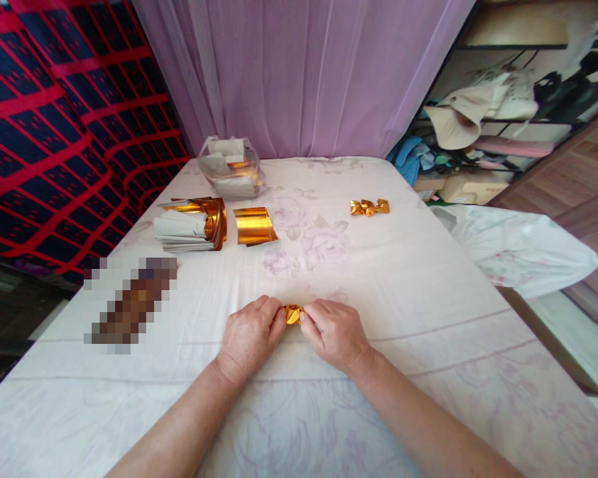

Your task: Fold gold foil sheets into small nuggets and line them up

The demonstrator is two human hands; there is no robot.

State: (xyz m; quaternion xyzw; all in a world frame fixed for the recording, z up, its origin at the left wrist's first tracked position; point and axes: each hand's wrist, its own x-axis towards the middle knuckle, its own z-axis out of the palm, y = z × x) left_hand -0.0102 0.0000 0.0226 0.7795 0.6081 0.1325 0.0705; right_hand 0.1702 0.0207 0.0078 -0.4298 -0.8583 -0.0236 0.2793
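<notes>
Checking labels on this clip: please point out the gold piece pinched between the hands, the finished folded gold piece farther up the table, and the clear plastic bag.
gold foil piece point(293, 314), head view, visible centre between fingertips.
folded gold piece point(369, 207), head view, middle.
plastic bag point(230, 168), head view, front wall.

Gold foil point(293, 314); pale floral tablecloth point(379, 265); lilac curtain point(299, 73).

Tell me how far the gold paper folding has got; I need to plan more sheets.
Done: one folded gold piece lies apart. In hand: left hand and right hand pinch a gold sheet. Left: a loose gold sheet, the stack and the bag.
</notes>
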